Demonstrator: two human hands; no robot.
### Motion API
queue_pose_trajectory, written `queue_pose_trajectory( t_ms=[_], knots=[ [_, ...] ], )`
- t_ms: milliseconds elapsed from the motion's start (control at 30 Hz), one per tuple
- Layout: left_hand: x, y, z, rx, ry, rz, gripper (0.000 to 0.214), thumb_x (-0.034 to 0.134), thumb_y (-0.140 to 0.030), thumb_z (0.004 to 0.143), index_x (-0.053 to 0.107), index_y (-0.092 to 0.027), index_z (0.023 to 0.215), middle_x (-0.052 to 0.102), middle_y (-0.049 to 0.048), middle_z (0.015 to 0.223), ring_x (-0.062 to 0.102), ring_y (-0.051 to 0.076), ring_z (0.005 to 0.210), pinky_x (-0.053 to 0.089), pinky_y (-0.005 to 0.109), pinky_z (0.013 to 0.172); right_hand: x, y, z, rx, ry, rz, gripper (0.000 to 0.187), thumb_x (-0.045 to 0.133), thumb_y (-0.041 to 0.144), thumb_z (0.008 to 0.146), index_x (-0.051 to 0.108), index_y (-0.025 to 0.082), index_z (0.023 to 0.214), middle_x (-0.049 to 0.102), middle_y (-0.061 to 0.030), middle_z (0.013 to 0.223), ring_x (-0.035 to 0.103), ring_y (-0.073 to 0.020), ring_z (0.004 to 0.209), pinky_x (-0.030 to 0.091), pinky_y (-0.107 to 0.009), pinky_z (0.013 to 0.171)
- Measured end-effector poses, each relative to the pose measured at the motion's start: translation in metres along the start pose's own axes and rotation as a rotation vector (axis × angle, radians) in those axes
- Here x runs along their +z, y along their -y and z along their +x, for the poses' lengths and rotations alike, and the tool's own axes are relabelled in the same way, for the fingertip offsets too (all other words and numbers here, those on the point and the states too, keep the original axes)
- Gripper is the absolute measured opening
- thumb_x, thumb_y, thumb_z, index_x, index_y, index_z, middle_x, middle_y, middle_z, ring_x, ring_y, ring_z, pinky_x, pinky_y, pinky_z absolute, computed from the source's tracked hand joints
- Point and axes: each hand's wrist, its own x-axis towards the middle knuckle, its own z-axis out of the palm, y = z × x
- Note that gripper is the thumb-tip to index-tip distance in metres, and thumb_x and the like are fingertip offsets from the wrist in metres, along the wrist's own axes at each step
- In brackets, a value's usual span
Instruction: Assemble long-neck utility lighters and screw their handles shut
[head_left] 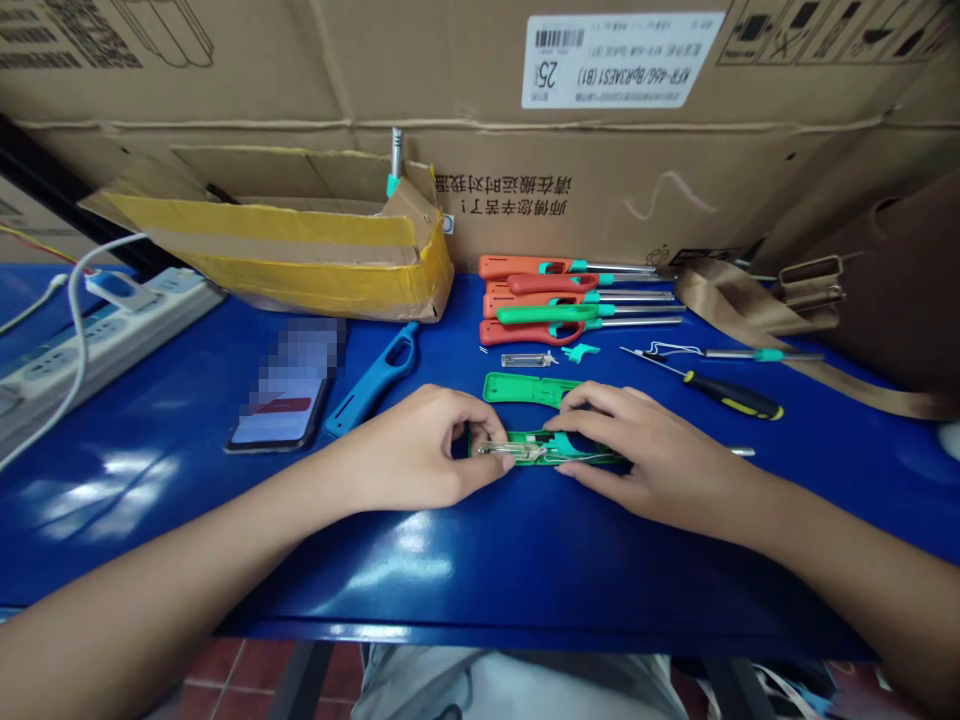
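Observation:
A green lighter half-shell [551, 447] with its insides showing lies on the blue table [525, 560] between my hands. My left hand [420, 450] is closed in a pinch on the shell's left end, where a clear part sits. My right hand [637, 450] presses on the shell's right part with curled fingers. The other green half-shell [525, 388] lies just behind. A metal tube tip [742, 452] sticks out past my right hand.
Several orange and green long lighters [570, 298] lie in a stack behind. A screwdriver [720, 392], a loose metal tube [742, 354], small parts [529, 359], a blue lighter shell [373, 382], a phone [281, 410], a power strip [97, 330] and a cardboard box [300, 250] surround them.

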Motion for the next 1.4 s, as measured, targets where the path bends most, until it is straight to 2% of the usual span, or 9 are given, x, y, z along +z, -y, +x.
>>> queue_pose_trajectory(
  t_ms=[100, 300, 500, 700, 800, 900, 1100, 1200, 1400],
  knots=[
    [0.000, 0.000, 0.003, 0.009, -0.042, 0.029, 0.017, 0.066, -0.033, 0.091, 0.077, -0.020, 0.089, 0.066, -0.0031, 0.071, 0.052, 0.011, 0.060, 0.037, 0.025, 0.055, -0.001, -0.001, 0.000, 0.008, 0.011, 0.001, 0.026, 0.061, 0.032, 0.098, 0.064, 0.025, 0.123, 0.061, -0.0071, 0.121, 0.061, -0.0222, 0.110, 0.047, -0.040, 0.094],
    [-0.002, 0.002, 0.004, 0.047, -0.096, 0.025, 0.022, 0.063, -0.032, 0.094, 0.081, -0.021, 0.094, 0.069, 0.0022, 0.088, 0.059, 0.013, 0.072, 0.041, 0.027, 0.064, -0.003, -0.001, -0.002, 0.010, 0.031, -0.016, 0.027, 0.059, 0.034, 0.099, 0.063, 0.026, 0.125, 0.063, -0.0076, 0.124, 0.063, -0.0234, 0.107, 0.047, -0.043, 0.094],
    [0.004, 0.001, 0.003, 0.073, -0.119, 0.007, 0.020, 0.065, -0.029, 0.092, 0.082, -0.020, 0.090, 0.066, 0.0029, 0.087, 0.059, 0.013, 0.071, 0.042, 0.026, 0.063, -0.005, -0.001, -0.002, -0.012, 0.021, -0.039, 0.028, 0.059, 0.034, 0.099, 0.065, 0.024, 0.124, 0.064, -0.0082, 0.123, 0.063, -0.0246, 0.112, 0.046, -0.043, 0.095],
    [0.008, -0.001, 0.004, 0.059, -0.170, 0.041, 0.015, 0.069, -0.026, 0.090, 0.076, -0.018, 0.100, 0.067, -0.0026, 0.075, 0.051, 0.009, 0.056, 0.039, 0.023, 0.056, -0.005, -0.004, -0.003, -0.022, 0.006, -0.075, 0.029, 0.058, 0.035, 0.099, 0.066, 0.023, 0.124, 0.065, -0.0099, 0.124, 0.063, -0.0254, 0.109, 0.046, -0.042, 0.094],
    [0.009, 0.000, 0.004, 0.140, -0.226, 0.134, 0.009, 0.068, -0.023, 0.091, 0.076, -0.018, 0.093, 0.069, -0.0007, 0.080, 0.057, 0.011, 0.065, 0.044, 0.024, 0.064, -0.006, -0.005, -0.002, -0.026, 0.012, -0.098, 0.028, 0.058, 0.035, 0.100, 0.066, 0.022, 0.124, 0.065, -0.0100, 0.123, 0.063, -0.0250, 0.107, 0.045, -0.041, 0.093],
    [0.010, 0.003, 0.003, 0.235, -0.262, 0.203, 0.013, 0.066, -0.021, 0.094, 0.077, -0.018, 0.098, 0.071, 0.0036, 0.095, 0.065, 0.016, 0.084, 0.050, 0.028, 0.079, -0.008, -0.005, -0.002, -0.033, 0.017, -0.106, 0.028, 0.057, 0.036, 0.100, 0.065, 0.022, 0.124, 0.065, -0.0095, 0.122, 0.062, -0.0244, 0.107, 0.045, -0.040, 0.091],
    [0.010, 0.009, 0.004, 0.317, -0.220, 0.284, 0.022, 0.061, -0.025, 0.099, 0.076, -0.019, 0.113, 0.070, 0.0064, 0.103, 0.067, 0.020, 0.095, 0.054, 0.034, 0.087, -0.010, -0.006, -0.003, -0.035, 0.023, -0.113, 0.027, 0.057, 0.035, 0.101, 0.065, 0.022, 0.122, 0.066, -0.0093, 0.121, 0.063, -0.0246, 0.109, 0.045, -0.041, 0.092],
    [0.011, 0.010, 0.005, 0.346, -0.183, 0.319, 0.022, 0.062, -0.025, 0.099, 0.077, -0.019, 0.114, 0.072, 0.0062, 0.102, 0.066, 0.021, 0.097, 0.054, 0.036, 0.089, -0.010, -0.007, -0.003, -0.038, 0.025, -0.112, 0.027, 0.058, 0.036, 0.100, 0.065, 0.022, 0.123, 0.066, -0.0101, 0.122, 0.063, -0.0252, 0.109, 0.046, -0.042, 0.092],
    [0.018, 0.009, 0.007, 0.179, -0.243, 0.126, 0.013, 0.073, -0.023, 0.092, 0.081, -0.021, 0.103, 0.072, 0.0029, 0.095, 0.067, 0.016, 0.084, 0.053, 0.030, 0.082, -0.010, -0.009, -0.004, -0.066, -0.005, -0.110, 0.031, 0.059, 0.039, 0.100, 0.067, 0.023, 0.125, 0.067, -0.0104, 0.123, 0.064, -0.0266, 0.111, 0.046, -0.043, 0.093]
  ],
)
